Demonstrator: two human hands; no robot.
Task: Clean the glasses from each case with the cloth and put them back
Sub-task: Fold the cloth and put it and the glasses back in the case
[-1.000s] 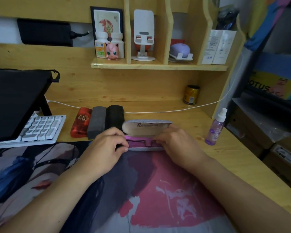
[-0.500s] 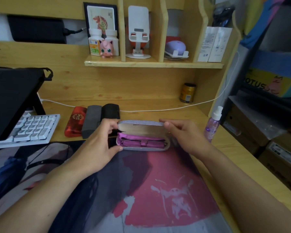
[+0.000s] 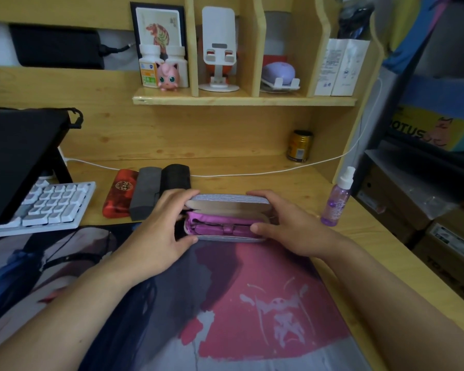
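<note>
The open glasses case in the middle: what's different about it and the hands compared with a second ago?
The lid of the grey case has tipped forward, partly shut over the purple cloth and glasses. The left hand and right hand left the inside and now grip its two ends, fingers on the lid. The case kept its spot on the desk mat; the three closed cases behind and the spray bottle are unchanged.

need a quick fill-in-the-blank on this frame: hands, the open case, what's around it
1. Both hands grip the grey glasses case, whose lid is ____ closed.
2. The cloth inside the case is ____ in colour.
3. Of the three closed cases behind the left hand, the red case lies farthest ____.
4. The spray bottle stands to the ____ of the right hand.

Missing words: partly; purple; left; right
</note>
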